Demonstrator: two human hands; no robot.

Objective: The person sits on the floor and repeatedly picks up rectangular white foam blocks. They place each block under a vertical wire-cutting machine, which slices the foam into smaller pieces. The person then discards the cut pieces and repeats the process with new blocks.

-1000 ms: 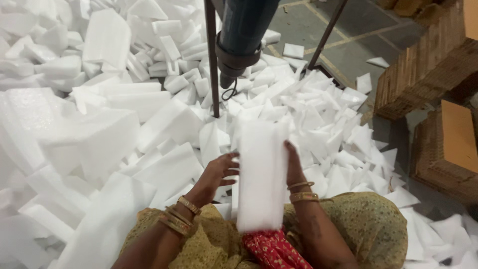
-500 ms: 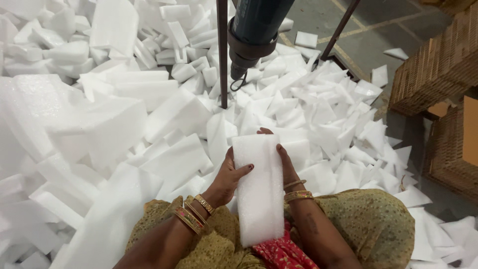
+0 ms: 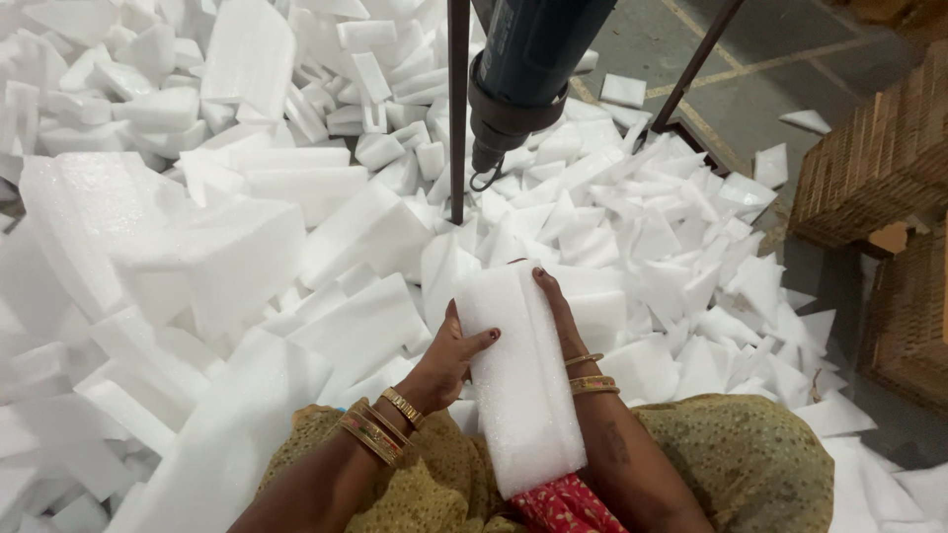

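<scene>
Loose foam offcuts [image 3: 227, 247] heap up on the left. The left hand [image 3: 449, 360] curls its fingers [image 3: 484, 337] against the white foam slab [image 3: 518, 380], steadying it lengthwise over the lap; the right hand [image 3: 553, 306] clasps its far right edge, just near of the hanging dark power tool [image 3: 528, 69].
</scene>
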